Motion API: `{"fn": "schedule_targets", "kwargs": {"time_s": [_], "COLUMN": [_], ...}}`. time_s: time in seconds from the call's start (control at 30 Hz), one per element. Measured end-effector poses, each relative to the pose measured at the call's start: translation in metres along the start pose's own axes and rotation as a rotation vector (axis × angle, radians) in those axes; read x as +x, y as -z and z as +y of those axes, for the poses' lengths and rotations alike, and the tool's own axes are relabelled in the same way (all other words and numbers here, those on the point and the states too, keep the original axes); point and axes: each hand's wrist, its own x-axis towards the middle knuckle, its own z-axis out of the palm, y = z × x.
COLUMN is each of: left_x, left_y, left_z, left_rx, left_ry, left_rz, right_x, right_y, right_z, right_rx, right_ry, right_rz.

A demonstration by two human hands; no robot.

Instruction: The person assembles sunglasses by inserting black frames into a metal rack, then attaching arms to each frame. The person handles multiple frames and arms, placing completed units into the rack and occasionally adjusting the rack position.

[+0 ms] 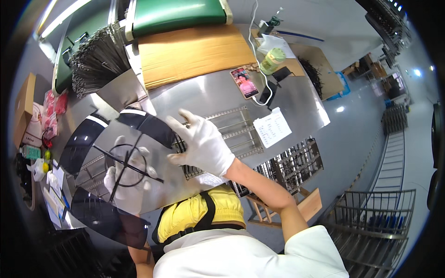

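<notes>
A large round clear disc (155, 175) is raised above the metal bench. Dark curved panels (82, 146) ring its edge, and a thin black cross with a ring (126, 164) lies at its centre. My left hand (130, 173), in a white glove, shows through the clear part, its palm under the disc and its fingers spread against it, bearing it. At the disc's right edge my gloved right hand (204, 143) has fingers and thumb stretched apart. A dark panel's edge lies close to those fingers; contact cannot be made out.
Wire racks (234, 127) lie on the metal bench (208, 95). Beyond are a cardboard sheet (194, 55), a bundle of thin dark rods (99, 60), a phone (244, 83) on a white cable, a green-lidded cup (272, 60) and a handwritten sheet (272, 127). A wire trolley (371, 217) stands right.
</notes>
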Motion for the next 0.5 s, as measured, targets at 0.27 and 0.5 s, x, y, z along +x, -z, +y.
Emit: {"fn": "schedule_targets", "kwargs": {"time_s": [0.27,0.5], "left_x": [0.006,-0.050], "left_y": [-0.036,-0.066], "left_z": [-0.036,0.037], "left_rx": [0.734,-0.343], "left_ry": [-0.033,-0.184], "left_rz": [0.351,0.204], "right_x": [-0.005,-0.030], "right_y": [-0.016,-0.013], "right_z": [-0.010,0.063], "right_rx": [-0.631,0.161], "right_ry": [0.293,-0.257], "right_rz": [0.156,0.196]}}
